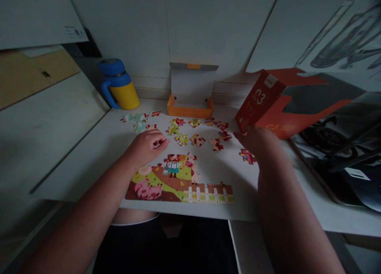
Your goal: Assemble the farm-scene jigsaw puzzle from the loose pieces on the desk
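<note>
A partly joined farm jigsaw point(178, 182) lies at the white table's point(89, 163) near edge, showing a pig, a farmer and a white fence. Loose puzzle pieces point(184, 137) are scattered behind it. My left hand point(147, 145) rests just above the joined part with its fingers curled, the tips pressed on a piece that I cannot make out. My right hand point(257, 141) hovers at the right, back of the hand up and fingers hidden, next to a loose piece point(247, 156) and the red box point(276, 101).
An open orange tray box point(190, 107) with a grey lid stands at the back middle. A blue and yellow jug point(119, 85) sits at the back left. Dark printed sheets point(342, 155) cover the right side. The wall rises close behind.
</note>
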A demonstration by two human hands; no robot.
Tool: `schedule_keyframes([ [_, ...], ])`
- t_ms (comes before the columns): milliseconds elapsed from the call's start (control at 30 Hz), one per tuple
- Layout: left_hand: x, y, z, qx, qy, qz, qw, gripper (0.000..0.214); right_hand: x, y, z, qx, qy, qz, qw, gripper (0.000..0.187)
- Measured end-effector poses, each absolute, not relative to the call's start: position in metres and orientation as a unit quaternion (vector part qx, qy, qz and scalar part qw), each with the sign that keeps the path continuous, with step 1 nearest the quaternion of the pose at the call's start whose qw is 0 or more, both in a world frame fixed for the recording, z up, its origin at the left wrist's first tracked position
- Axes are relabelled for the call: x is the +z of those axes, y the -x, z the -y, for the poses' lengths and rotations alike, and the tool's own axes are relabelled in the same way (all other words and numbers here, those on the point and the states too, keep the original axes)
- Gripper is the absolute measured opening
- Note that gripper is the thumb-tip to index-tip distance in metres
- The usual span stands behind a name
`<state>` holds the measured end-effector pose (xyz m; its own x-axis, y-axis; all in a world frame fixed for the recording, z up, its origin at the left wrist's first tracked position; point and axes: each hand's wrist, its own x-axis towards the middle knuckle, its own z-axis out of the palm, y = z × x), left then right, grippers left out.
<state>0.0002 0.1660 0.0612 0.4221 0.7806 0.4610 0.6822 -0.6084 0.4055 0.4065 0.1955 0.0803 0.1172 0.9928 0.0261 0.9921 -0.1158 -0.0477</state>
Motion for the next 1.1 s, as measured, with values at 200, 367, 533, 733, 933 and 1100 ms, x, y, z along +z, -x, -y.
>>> schedule_keyframes([
  [200, 0.062, -0.001, -0.165, 0.316, -0.842, -0.43, 0.072, 0.03, 0.076, -0.375, -0.201, 0.021, 0.735, 0.677, -0.006, 0.057],
  [367, 0.061, -0.002, -0.164, 0.319, -0.836, -0.439, 0.082, 0.029, 0.067, -0.383, -0.209, 0.048, 0.729, 0.683, -0.023, 0.053],
  [533, 0.061, -0.002, -0.164, 0.32, -0.837, -0.436, 0.082, 0.03, 0.062, -0.39, -0.212, 0.097, 0.726, 0.681, 0.019, 0.046],
  [733, 0.062, -0.002, -0.163, 0.322, -0.836, -0.436, 0.091, 0.028, 0.064, -0.381, -0.212, 0.135, 0.7, 0.669, 0.21, 0.036],
  [933, 0.062, -0.005, -0.161, 0.328, -0.836, -0.426, 0.114, 0.028, 0.071, -0.331, -0.19, 0.449, 0.528, 0.629, 0.353, 0.044],
  [1100, 0.06, -0.009, -0.159, 0.325, -0.835, -0.425, 0.13, 0.026, 0.074, -0.294, -0.171, 0.518, 0.456, 0.638, 0.341, 0.043],
])
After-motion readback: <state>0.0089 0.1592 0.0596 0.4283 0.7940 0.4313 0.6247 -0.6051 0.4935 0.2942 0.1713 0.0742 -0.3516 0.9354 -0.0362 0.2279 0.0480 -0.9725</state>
